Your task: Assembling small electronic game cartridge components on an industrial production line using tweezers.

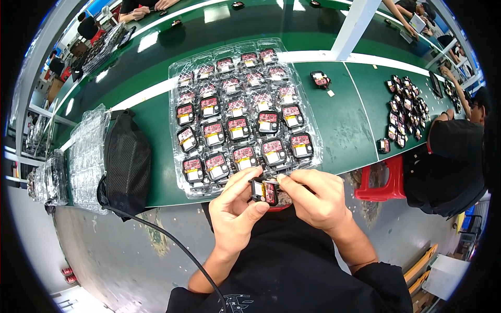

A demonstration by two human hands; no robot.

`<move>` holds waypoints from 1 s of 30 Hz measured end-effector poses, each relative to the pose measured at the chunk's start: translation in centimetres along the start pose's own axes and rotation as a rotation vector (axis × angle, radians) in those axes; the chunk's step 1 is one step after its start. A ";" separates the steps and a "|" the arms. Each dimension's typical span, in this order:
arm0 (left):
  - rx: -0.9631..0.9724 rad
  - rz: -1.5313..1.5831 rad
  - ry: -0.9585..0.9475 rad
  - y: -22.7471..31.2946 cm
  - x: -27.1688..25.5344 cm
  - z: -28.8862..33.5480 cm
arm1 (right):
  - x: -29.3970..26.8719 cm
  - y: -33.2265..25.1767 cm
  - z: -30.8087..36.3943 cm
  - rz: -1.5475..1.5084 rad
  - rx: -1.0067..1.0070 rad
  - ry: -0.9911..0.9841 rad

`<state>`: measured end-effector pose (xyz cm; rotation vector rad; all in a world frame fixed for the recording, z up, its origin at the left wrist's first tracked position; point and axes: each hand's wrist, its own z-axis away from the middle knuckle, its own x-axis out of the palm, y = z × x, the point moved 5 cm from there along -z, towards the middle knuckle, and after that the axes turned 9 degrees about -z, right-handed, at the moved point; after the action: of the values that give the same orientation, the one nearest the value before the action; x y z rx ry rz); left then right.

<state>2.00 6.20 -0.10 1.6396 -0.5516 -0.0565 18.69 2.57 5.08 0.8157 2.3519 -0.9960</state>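
Observation:
My left hand (236, 214) grips a small black-cased device (267, 194) by its sides, just off the table's near edge. Its open face shows a red circuit board with a white and yellow part. My right hand (321, 201) pinches a thin, light-coloured tool (272, 181), perhaps tweezers, whose tip reaches the upper edge of the casing. What the tip touches is too small to tell. Beyond my hands lies a clear plastic blister tray (175, 151) on the green table. Several like devices (238, 128) sit face up in its near rows; the far ones look covered by clear plastic.
A black mesh bag (127, 161) and stacked clear trays (87, 156) stand at left, with a black cable (175, 240) running to my body. One device (320, 79) lies right of the tray. A co-worker (454, 161) sits at right beside a device pile (404, 107) and red stool (381, 180).

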 end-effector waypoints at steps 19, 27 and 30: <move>0.618 -0.926 0.200 4.8 1.4 0.7 | -0.6 -2.0 -2.6 -0.524 0.317 -0.125; 0.606 -0.963 0.246 4.4 0.2 1.8 | 2.3 4.0 -9.7 0.036 0.050 -0.052; 0.607 -0.965 0.230 4.2 0.7 2.3 | 4.5 6.2 -12.2 0.173 0.032 -0.218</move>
<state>0.45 3.61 3.73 2.3359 0.4908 -0.4363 17.51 16.78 7.06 0.8601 2.0498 -0.9975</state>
